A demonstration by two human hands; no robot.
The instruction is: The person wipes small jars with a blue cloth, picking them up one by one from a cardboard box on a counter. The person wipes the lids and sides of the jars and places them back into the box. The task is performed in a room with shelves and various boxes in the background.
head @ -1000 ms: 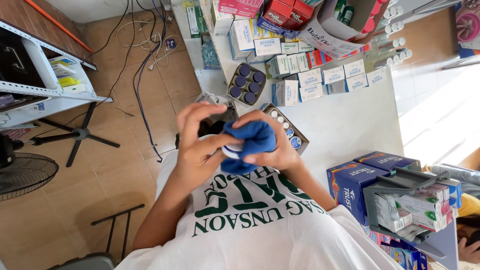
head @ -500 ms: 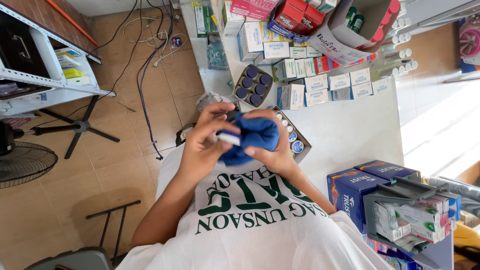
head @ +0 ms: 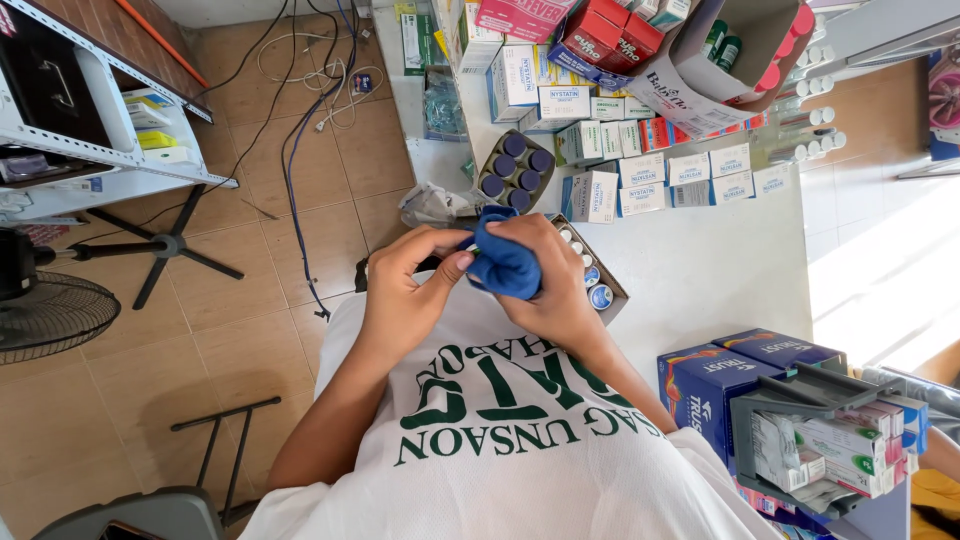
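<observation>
Both hands grasp a bunched blue cloth (head: 505, 265) held above the white counter's (head: 700, 270) near edge. The right hand (head: 555, 285) wraps it from the counter side; the left hand (head: 405, 285) pinches its other end, perhaps around something hidden inside. A tray of small jars (head: 598, 285) sits just behind.

both hands (head: 480, 285) clutch blue cloth (head: 505, 262), maybe wrapping something.
</observation>
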